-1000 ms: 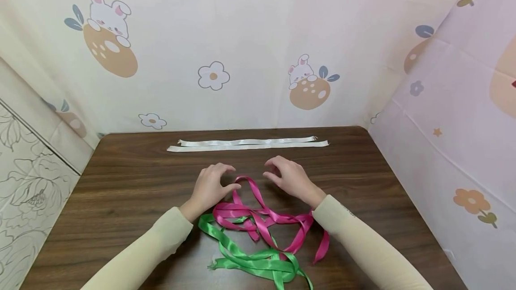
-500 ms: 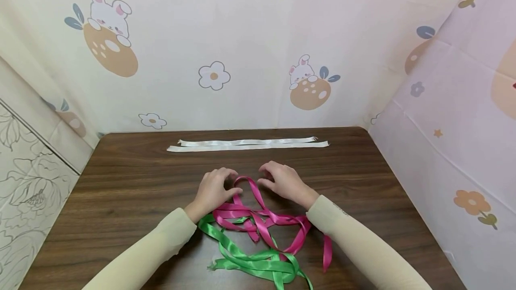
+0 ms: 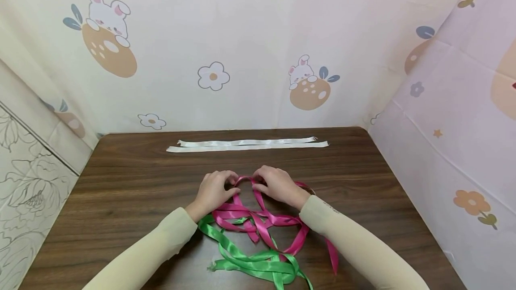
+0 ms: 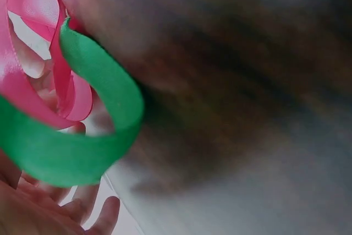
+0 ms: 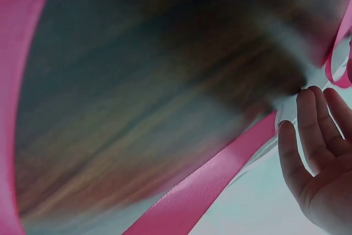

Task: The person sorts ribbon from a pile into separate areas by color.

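A long pink satin ribbon [image 3: 284,220] lies in loose loops on the table, with a small loop standing out at its far side. My left hand [image 3: 211,191] curves at the left of that loop, thumb and index finger apart. My right hand [image 3: 278,185] faces it from the other side, fingertips right at the ribbon. In the right wrist view the right hand's fingers [image 5: 311,130] look fairly straight. A green satin ribbon [image 3: 258,265] lies tangled nearer the body, partly under the pink one. The left wrist view shows a green loop [image 4: 104,158] close to the lens.
Two narrow white ribbons [image 3: 242,148] lie side by side along the back of the dark wooden table [image 3: 133,191]. Printed cloth [image 3: 250,93] hangs behind the table and at its sides. One pink ribbon end [image 3: 332,258] trails beside the right forearm.
My right hand has moved left and nearer to me, up to the pink loop, which is now narrower. The left hand shifted slightly. The pink end by the right forearm slid nearer to me.
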The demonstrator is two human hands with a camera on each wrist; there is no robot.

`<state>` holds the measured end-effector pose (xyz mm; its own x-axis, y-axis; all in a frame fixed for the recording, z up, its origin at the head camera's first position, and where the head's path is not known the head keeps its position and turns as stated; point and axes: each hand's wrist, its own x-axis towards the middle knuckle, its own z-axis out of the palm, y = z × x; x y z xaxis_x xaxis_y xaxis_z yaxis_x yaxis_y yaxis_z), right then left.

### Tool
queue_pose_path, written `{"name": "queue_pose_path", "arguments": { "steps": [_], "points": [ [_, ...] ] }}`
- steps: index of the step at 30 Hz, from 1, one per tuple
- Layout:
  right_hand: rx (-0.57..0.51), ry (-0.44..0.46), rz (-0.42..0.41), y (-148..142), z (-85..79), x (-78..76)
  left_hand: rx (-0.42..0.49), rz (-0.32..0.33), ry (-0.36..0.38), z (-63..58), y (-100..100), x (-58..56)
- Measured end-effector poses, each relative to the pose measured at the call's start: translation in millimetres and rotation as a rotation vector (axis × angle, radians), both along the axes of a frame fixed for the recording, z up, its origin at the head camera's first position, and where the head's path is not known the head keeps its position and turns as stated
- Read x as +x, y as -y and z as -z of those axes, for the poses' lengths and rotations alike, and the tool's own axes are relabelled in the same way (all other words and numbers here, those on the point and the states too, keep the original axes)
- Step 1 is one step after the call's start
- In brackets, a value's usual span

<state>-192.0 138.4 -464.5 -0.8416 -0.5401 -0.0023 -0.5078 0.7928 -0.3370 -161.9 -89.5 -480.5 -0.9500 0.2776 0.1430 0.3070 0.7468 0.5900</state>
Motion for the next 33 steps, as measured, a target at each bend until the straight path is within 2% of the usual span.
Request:
{"name": "queue_pose_path", "arguments": {
  "steps": [6,13,21,25,33],
  "points": [
    [0.035,-0.076,-0.029,4,2.9,0.0,-0.037,0.000,0.022,-0.3,-2,0.5],
    [-0.001,-0.144,-0.010,-4,-1.2,-1.0,-0.027,-0.011,-0.043,-6.3,-1,1.8],
    [-0.093,-0.198,0.004,-19,-29.0,-0.3,0.006,-0.021,-0.174,-24.6,6,0.6],
    [-0.129,-0.232,0.010,-27,-45.9,0.3,0.040,-0.021,-0.249,-37.8,10,-1.3],
    [-0.213,-0.331,-0.015,-46,-78.3,4.4,0.098,-0.009,-0.353,-63.9,24,-4.0]
  ]
}}
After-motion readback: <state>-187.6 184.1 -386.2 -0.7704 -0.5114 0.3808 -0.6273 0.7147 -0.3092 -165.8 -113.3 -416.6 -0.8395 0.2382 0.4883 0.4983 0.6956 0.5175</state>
